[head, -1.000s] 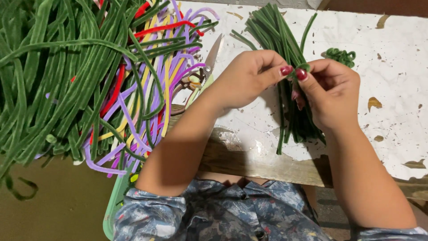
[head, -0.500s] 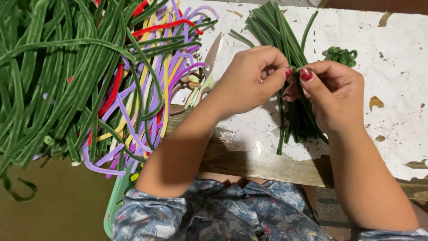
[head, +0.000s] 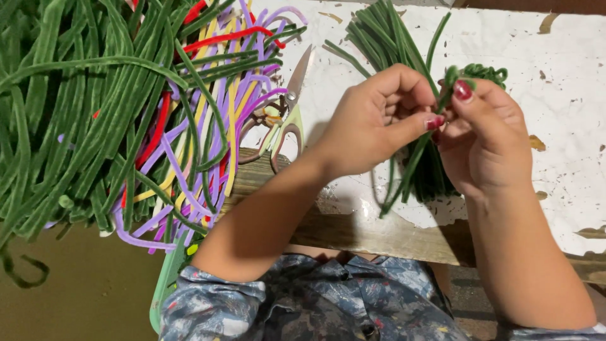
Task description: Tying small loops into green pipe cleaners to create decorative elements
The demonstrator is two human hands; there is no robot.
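No packages, labels, signs or screens show anywhere in this view.

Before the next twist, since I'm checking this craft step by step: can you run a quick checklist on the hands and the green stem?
1. Left hand pinches the green fuzzy stem: ok.
2. Right hand grips the stem's top: ok.
3. Scissors lie apart from both hands: ok.
4. Pile of cut green stems lies on the white board within reach: ok.
5. Whether the twist is tight: cannot tell, fingers hide it.
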